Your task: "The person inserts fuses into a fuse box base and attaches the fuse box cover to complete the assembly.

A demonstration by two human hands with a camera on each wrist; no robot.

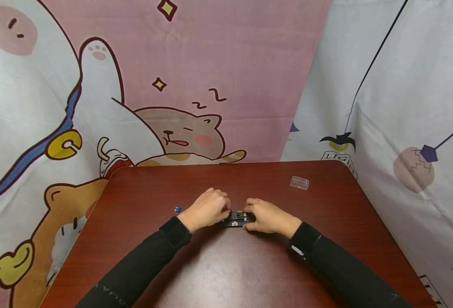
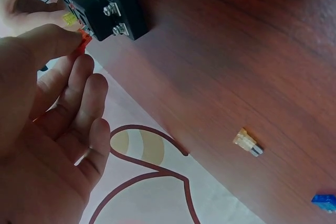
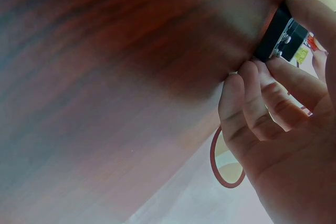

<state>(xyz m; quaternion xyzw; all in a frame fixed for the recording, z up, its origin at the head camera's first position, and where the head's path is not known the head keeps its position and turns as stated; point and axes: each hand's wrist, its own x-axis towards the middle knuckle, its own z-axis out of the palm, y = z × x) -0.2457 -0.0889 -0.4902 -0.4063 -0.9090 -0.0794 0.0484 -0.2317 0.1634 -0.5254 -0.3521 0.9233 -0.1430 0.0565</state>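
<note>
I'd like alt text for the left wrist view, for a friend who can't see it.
A left hand pinches a small red piece beside a black block with metal screws. On the reddish-brown table lie a pale orange piece with metal prongs and, at the picture's right edge, a blue piece.

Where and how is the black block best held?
Likely by the black block's base, across its near and far edges, from the right: it juts past the raised top, and the left hand pinches a red piece on the left.
</note>
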